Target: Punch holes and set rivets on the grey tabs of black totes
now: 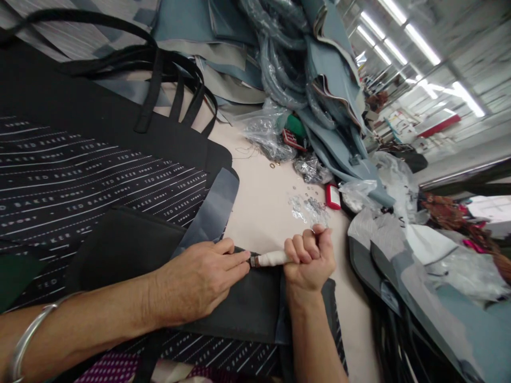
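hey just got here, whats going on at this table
A person's right hand grips a white-wrapped tool, its tip near the far edge of a black panel. The left hand rests over the panel, fingertips beside that tip. The panel lies on striped, lettered fabric; small shiny pieces are scattered beyond.

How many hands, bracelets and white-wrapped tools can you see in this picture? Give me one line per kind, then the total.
Hands: 2, the left hand and the right hand
Silver bracelet: 1
White-wrapped tool: 1
Total: 4
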Demonstrator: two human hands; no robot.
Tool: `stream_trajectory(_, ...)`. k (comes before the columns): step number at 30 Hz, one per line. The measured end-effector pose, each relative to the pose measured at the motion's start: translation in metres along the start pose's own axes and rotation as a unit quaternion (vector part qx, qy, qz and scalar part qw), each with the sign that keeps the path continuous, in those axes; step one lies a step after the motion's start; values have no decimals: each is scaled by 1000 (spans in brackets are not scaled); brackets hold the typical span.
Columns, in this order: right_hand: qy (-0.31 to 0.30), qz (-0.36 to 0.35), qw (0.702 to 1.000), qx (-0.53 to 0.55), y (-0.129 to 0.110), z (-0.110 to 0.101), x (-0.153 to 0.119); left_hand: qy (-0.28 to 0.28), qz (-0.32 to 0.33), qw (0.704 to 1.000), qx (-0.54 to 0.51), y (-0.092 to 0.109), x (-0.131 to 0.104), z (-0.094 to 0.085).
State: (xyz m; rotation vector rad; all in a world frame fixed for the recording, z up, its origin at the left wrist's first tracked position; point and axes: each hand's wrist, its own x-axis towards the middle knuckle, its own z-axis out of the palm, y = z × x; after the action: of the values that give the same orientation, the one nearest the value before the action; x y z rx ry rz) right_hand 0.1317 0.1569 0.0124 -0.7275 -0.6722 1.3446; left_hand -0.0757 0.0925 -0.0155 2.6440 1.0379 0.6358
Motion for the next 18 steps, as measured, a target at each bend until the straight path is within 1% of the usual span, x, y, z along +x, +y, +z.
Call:
stream_trajectory(3,-96,2,995,-39,-4,16,-4,1,-2,1000,-14,0,0,-1)
stream_trajectory(5,-168,-4,983,-77,-6,24,-12,5,-1,1000,-13,0,1,-2)
stream_trajectory(8,-259,-15,951,-170,-7,31,-27,4,-3,1000,-31,1,3,-3)
stream_trajectory(10,-299,-29,921,-247,-7,33,-35,2,-4,999,-43,1,3,-3)
stream_trajectory(12,-312,-46,902,-294,-6,34,-38,-4,-4,999,-35,1,2,-3)
stream_trajectory(13,-311,-44,901,-300,-6,36,-38,-10,-4,1000,-28,1,2,-3)
stream_trajectory(15,-292,-29,914,-281,-6,42,-34,-21,-3,1000,-19,0,1,-4)
stream_trajectory(18,-234,-19,940,-247,-6,56,-25,-23,2,1000,-14,0,1,-6)
